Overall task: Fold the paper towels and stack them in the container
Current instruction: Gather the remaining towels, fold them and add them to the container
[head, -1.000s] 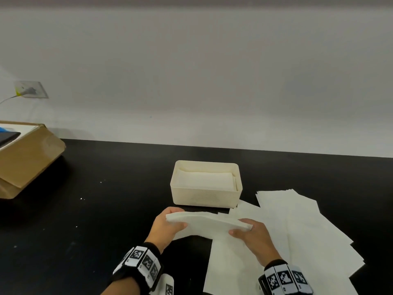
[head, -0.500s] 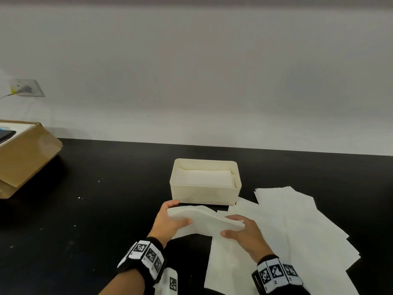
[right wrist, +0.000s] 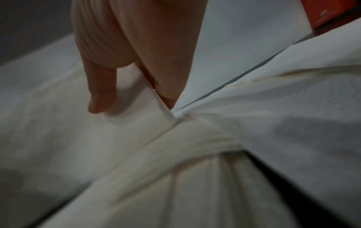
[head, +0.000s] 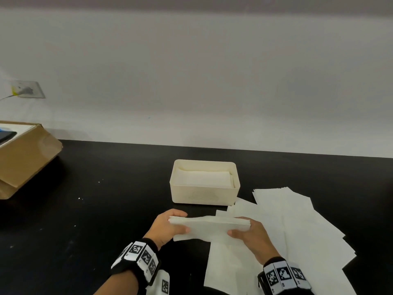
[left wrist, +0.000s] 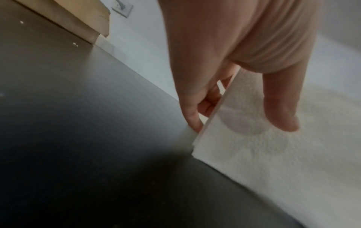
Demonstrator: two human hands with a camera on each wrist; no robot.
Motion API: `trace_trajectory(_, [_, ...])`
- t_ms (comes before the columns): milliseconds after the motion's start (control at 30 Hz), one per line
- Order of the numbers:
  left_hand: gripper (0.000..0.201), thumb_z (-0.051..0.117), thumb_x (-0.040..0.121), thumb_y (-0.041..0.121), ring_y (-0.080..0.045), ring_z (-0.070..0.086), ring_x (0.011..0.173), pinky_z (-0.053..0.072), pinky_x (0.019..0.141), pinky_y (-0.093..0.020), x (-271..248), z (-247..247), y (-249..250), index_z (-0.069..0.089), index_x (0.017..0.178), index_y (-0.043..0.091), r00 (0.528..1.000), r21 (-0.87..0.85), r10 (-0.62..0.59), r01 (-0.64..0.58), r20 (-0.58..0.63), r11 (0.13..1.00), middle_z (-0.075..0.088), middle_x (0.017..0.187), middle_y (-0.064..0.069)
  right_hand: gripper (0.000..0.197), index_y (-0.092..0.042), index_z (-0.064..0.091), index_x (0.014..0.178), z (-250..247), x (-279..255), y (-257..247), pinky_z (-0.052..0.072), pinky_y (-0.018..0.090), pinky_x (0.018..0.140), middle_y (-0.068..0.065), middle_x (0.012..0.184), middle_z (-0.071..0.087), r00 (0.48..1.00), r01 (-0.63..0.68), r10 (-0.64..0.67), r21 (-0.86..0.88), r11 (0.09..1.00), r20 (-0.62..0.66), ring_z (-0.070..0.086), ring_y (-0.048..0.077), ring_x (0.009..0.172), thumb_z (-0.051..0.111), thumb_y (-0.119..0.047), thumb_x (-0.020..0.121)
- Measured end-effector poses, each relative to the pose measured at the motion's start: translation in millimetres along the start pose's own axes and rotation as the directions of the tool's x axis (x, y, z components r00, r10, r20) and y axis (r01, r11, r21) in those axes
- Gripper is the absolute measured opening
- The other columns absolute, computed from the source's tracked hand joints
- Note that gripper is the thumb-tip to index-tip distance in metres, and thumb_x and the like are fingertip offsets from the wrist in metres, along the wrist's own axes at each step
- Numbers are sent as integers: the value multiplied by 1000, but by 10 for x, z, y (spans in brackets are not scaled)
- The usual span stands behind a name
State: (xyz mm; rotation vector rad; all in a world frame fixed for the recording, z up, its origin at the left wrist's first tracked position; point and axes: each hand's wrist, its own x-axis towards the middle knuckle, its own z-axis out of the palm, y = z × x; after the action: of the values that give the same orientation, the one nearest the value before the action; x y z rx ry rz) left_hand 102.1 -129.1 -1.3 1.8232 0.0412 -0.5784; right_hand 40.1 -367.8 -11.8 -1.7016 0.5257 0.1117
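The left hand (head: pixel 164 227) and right hand (head: pixel 252 236) are each pinching an end of a folded paper towel (head: pixel 209 227), holding it just near of the cream container (head: pixel 204 193), left of loose towels (head: pixel 297 226) lying on the black table (head: pixel 85 209).

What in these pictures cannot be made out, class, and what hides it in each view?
- How many towels lie in the container: head view, its front wall hides all but the top one.
- What the cardboard box holds: head view, cut by the left edge.
- The left hand's fingers behind the folded towel: head view, the towel covers them.
- The orange object: right wrist view, blurred and cut by the edge.
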Motion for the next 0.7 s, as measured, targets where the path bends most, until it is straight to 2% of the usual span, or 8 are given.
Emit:
trace_trajectory(100, [36, 75, 72, -2, -19, 60, 105, 50, 86, -30, 17, 19, -56, 62, 98, 20, 999, 39, -48, 48, 8, 998, 65, 106, -3, 43, -12, 63, 102, 43, 4, 68, 52, 37, 91, 7, 100, 68, 998, -65, 64, -69, 996, -14, 64, 25, 98, 83, -8, 65])
trace_trajectory(267, [32, 74, 76, 6, -20, 60, 107, 47, 99, -38, 35, 56, -41, 62, 104, 17, 996, 48, -85, 87, -40, 995, 66, 109, -4, 43, -7, 65, 106, 52, 5, 85, 52, 34, 86, 8, 102, 70, 997, -66, 65, -37, 997, -39, 66, 23, 93, 82, -9, 67])
trace_trajectory(367, [30, 72, 78, 7, -20, 62, 104, 51, 92, -35, 14, 54, 57, 59, 101, 22, 997, 0, -33, 33, -73, 999, 66, 108, -4, 28, -14, 66, 96, 16, -15, -30, 51, 35, 86, 5, 97, 70, 998, -11, 10, -9, 1000, -57, 65, 21, 90, 80, -10, 72])
trace_trajectory(467, [27, 70, 81, 9, -15, 65, 98, 53, 79, -26, -17, 19, 244, 58, 97, 28, 990, -40, 106, -111, -96, 993, 67, 102, 3, 21, -23, 60, 83, -41, -40, -280, 50, 29, 77, -2, 87, 65, 994, 84, -80, 44, 996, -74, 61, 13, 81, 71, -6, 80])
trace_trajectory(533, [27, 68, 83, 11, -13, 64, 99, 53, 82, -28, 5, -16, 411, 57, 99, 30, 978, -50, 166, -174, -127, 984, 66, 100, 8, 16, -16, 62, 97, -49, -1, -454, 50, 34, 84, 3, 96, 64, 986, 136, -130, 49, 989, -106, 61, 19, 90, 66, -7, 84])
trace_trajectory(567, [27, 67, 84, 12, -14, 63, 101, 53, 87, -31, 34, -33, 499, 57, 103, 29, 971, -40, 188, -196, -149, 980, 65, 102, 8, 22, -13, 61, 108, -45, 47, -534, 50, 36, 89, 5, 103, 64, 980, 159, -154, 33, 987, -126, 60, 22, 97, 64, -8, 86])
trace_trajectory(633, [34, 65, 86, 16, -17, 60, 106, 50, 94, -36, 145, -64, 674, 54, 117, 21, 951, 29, 220, -219, -216, 975, 62, 108, 4, 32, -11, 55, 121, -24, 157, -704, 48, 34, 92, 6, 114, 62, 963, 208, -206, -10, 978, -172, 57, 20, 103, 59, -9, 90])
trace_trajectory(700, [41, 63, 88, 18, -17, 57, 106, 49, 95, -35, 289, -91, 840, 48, 125, 14, 927, 87, 230, -214, -296, 973, 60, 115, -1, 39, -15, 48, 129, 7, 283, -875, 46, 30, 90, 5, 122, 58, 943, 253, -251, -19, 967, -217, 53, 16, 103, 54, -6, 92])
